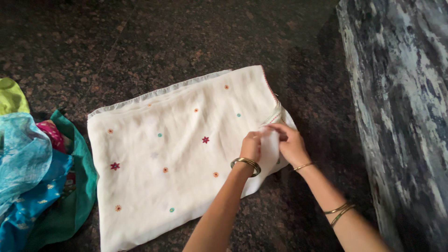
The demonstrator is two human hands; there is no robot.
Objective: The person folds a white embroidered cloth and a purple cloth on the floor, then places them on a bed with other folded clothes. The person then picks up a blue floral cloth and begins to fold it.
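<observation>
Folding was in hand: the white embroidered thin cloth (177, 154) lay flat on the dark stone floor (140, 42), and left hand (252, 145) and right hand (290, 143) pinched its 3 o'clock corner; next, careful edge alignment seemed needed.

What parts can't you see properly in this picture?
- Head view: the corner of the white cloth is covered by the left hand and right hand.
- The pile of coloured clothes is cut off by the left edge.
- The cloth's lower edge runs past the bottom edge.
- The tiny embroidered flowers are too small and blurred for detail.
</observation>
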